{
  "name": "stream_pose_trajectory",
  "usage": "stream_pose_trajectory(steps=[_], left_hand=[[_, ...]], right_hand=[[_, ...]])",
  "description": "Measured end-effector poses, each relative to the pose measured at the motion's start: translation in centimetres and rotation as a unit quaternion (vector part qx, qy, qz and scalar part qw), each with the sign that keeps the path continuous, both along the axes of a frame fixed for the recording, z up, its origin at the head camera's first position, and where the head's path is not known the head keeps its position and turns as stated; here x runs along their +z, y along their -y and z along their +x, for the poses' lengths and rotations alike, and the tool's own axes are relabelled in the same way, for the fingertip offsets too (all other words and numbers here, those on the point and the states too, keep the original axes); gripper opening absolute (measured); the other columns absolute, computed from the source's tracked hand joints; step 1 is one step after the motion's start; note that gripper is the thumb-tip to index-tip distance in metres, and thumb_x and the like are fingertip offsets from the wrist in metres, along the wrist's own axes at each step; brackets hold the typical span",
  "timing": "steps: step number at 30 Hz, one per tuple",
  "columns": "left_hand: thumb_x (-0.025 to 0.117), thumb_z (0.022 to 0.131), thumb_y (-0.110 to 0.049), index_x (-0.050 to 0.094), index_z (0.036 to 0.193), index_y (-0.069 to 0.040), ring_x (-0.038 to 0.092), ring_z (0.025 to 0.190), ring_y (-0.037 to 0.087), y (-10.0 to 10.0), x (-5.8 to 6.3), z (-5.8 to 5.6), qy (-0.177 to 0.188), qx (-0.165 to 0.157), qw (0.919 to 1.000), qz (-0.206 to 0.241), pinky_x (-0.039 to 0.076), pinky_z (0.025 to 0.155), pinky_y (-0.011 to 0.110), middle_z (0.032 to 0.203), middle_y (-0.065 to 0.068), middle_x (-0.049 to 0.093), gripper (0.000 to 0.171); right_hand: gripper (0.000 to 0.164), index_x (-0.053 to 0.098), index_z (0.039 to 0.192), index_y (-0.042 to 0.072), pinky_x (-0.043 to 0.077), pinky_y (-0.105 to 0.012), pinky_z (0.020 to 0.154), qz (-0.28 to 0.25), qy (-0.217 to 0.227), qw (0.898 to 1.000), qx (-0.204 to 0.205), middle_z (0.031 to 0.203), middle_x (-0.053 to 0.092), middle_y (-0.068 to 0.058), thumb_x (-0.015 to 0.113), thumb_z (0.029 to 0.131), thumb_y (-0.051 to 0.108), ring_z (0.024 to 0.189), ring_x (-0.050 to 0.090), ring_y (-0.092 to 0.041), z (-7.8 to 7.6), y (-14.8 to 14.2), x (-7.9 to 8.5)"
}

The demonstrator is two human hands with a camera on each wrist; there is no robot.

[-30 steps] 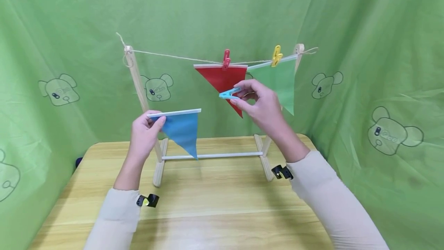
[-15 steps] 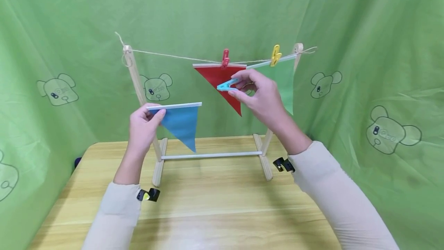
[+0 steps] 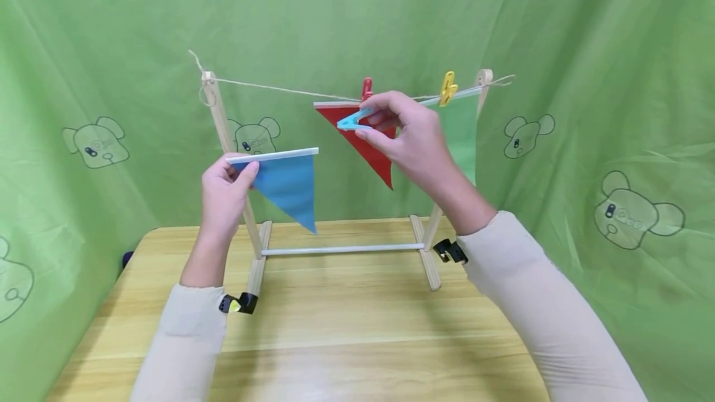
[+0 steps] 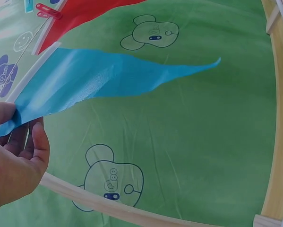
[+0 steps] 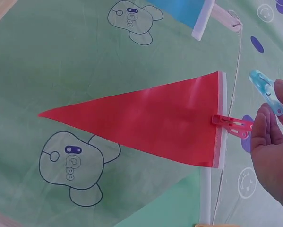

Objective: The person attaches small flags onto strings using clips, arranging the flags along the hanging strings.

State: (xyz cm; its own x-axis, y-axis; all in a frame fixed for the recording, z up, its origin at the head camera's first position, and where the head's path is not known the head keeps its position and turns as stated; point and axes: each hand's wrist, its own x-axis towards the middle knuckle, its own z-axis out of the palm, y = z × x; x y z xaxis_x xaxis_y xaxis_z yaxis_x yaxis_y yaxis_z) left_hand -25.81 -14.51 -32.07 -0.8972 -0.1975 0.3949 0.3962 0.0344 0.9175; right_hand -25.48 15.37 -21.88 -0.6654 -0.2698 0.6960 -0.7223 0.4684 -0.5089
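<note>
My left hand [image 3: 223,188] pinches the left end of the white top strip of a blue pennant [image 3: 290,182], which hangs point down below the string [image 3: 279,87]. In the left wrist view the thumb lies over the strip of that pennant [image 4: 89,73]. My right hand [image 3: 410,129] holds a light blue clothespin [image 3: 353,120] between thumb and fingers, its nose towards the left. Behind this hand a red pennant [image 3: 363,135] hangs from the string by a red clothespin [image 5: 231,124]. Farther right, a yellow clothespin [image 3: 448,89] holds a green pennant [image 3: 462,132], partly hidden by the right hand.
The string runs between two wooden posts [image 3: 220,110] joined low down by a white rod [image 3: 341,249]. Their feet stand on a wood-grain table [image 3: 346,321]. Green curtains [image 3: 346,23] with printed animal heads enclose the table at the back and sides.
My left hand has raised the blue pennant closer to the string. The right hand has moved up and slightly left with the light blue clothespin, now covering part of the red pennant.
</note>
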Motion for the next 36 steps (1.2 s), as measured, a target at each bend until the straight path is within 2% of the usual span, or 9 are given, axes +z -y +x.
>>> stream_pose_trajectory(steps=[13, 21, 28, 36], left_hand=[[0.066, 0.100, -0.006, 0.068, 0.102, -0.010, 0.063, 0.082, 0.013, 0.1, 1.5, -0.5, -0.010, -0.002, 0.9999, 0.012, 0.057, 0.073, 0.019, 0.093, -0.001, 0.070, 0.005], [0.067, 0.099, -0.007, 0.068, 0.102, -0.009, 0.064, 0.081, 0.013, -0.1, 2.3, -1.0, -0.015, 0.003, 0.9994, 0.032, 0.058, 0.073, 0.019, 0.090, -0.001, 0.070, 0.004], [0.068, 0.100, -0.009, 0.068, 0.103, -0.008, 0.064, 0.081, 0.013, -0.8, 2.9, -1.4, -0.007, -0.008, 0.9989, 0.045, 0.058, 0.073, 0.019, 0.090, 0.000, 0.069, 0.003], [0.067, 0.100, -0.010, 0.068, 0.101, -0.006, 0.060, 0.077, 0.012, -1.9, 3.7, -2.1, -0.017, 0.003, 0.9984, 0.054, 0.055, 0.067, 0.019, 0.086, 0.001, 0.067, 0.004]], right_hand=[[0.031, 0.069, 0.116, 0.003, 0.059, -0.022, 0.086, -0.021, 0.005, 0.999, 0.030, 0.104, 0.073, -0.008, 0.082, 0.089, 0.011, 0.090, 0.069, -0.014, -0.4, 1.8, 1.5], [0.032, 0.069, 0.118, 0.004, 0.059, -0.023, 0.086, -0.009, 0.002, 1.000, 0.021, 0.103, 0.071, -0.005, 0.081, 0.089, 0.012, 0.090, 0.066, -0.010, -1.1, 2.8, 2.7], [0.032, 0.070, 0.117, 0.004, 0.056, -0.021, 0.082, 0.009, -0.001, 1.000, 0.007, 0.104, 0.073, -0.006, 0.082, 0.089, 0.012, 0.090, 0.066, -0.010, -2.3, 3.1, 3.8], [0.029, 0.071, 0.115, 0.002, 0.055, -0.020, 0.082, 0.037, 0.003, 0.999, 0.001, 0.102, 0.074, -0.006, 0.081, 0.090, 0.013, 0.087, 0.064, -0.008, -3.1, 3.5, 5.3]])
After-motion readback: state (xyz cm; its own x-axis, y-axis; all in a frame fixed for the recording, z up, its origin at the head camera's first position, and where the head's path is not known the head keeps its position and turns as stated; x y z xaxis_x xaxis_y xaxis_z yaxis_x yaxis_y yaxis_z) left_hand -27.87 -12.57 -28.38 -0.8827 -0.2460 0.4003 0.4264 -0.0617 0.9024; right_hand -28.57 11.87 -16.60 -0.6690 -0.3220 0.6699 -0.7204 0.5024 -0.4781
